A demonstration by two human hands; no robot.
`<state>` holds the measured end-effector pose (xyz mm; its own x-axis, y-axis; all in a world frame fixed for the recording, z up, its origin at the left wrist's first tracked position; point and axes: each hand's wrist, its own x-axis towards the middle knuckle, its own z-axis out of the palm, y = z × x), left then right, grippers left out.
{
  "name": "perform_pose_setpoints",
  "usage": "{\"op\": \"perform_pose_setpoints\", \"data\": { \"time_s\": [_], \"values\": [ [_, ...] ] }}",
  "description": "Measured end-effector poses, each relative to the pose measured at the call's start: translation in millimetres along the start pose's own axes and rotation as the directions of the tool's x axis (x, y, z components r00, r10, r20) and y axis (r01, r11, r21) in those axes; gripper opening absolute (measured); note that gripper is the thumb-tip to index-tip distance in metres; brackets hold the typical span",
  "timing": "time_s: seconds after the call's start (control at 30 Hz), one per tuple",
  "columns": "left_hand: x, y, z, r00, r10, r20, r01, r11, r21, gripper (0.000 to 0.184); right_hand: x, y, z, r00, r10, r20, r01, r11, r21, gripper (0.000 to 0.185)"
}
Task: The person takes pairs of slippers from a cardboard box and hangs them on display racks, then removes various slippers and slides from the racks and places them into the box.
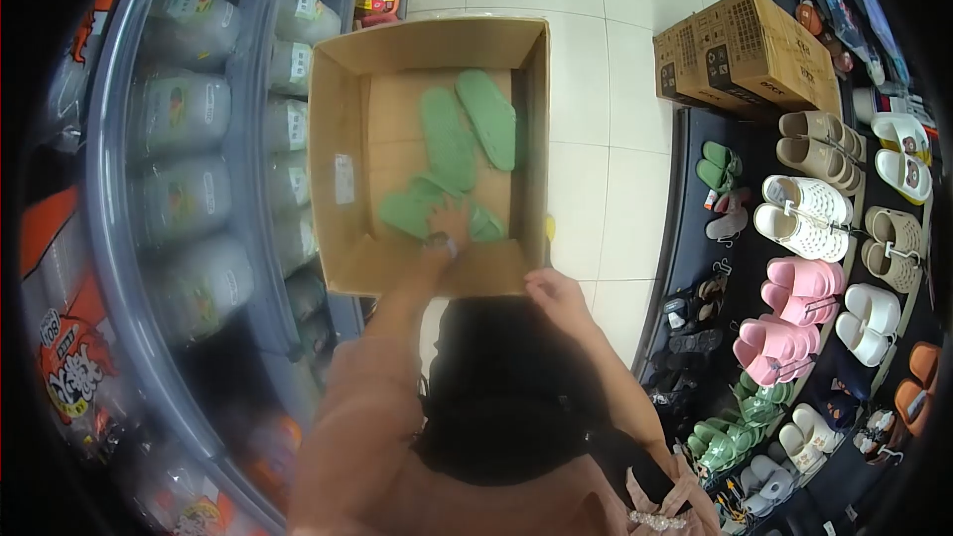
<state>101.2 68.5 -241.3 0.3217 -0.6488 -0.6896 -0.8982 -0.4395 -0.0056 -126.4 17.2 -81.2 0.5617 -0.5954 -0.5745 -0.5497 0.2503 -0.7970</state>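
Note:
Inside an open cardboard box (342, 250), my left hand (449, 222) reaches down onto green slippers (405, 210) near the box's near side. Its fingers rest on or around them; the fingertips are blurred, so whether it grips is unclear. Two more green slippers, one (448, 139) in the middle and one (487, 121) at the right, lie farther back on the box floor. My right hand (558, 298) is at the box's near right corner, its fingers curled in against the edge.
Shelves with wrapped plastic containers (184, 109) line the left side. On the right stands a rack of slippers and clogs (804, 213), with a closed cardboard box (749, 55) at its far end. Pale floor tiles (581, 199) show beside the open box.

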Motion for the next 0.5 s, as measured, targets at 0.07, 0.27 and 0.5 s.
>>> {"op": "perform_pose_setpoints", "data": {
  "time_s": [0.07, 0.27, 0.5],
  "values": [
    [9.3, -17.5, -13.8, 0.983, 0.18, -0.029, -0.179, 0.984, 0.023, 0.071, 3.3, -10.6, 4.8, 1.0, -0.018, 0.006, 0.018, 1.0, -0.021, 0.017],
    [34.6, -76.0, -66.6, 0.974, 0.213, -0.072, -0.224, 0.941, -0.253, 0.054, 7.6, -30.3, 10.5, 0.991, -0.121, -0.059, 0.118, 0.991, -0.061, 0.017],
    [-25.2, -106.3, -123.6, 0.939, 0.052, -0.341, -0.214, 0.863, -0.457, 0.056, 3.7, -42.6, 15.4, 0.983, -0.18, -0.04, 0.177, 0.981, -0.075, 0.017]
  ]
}}
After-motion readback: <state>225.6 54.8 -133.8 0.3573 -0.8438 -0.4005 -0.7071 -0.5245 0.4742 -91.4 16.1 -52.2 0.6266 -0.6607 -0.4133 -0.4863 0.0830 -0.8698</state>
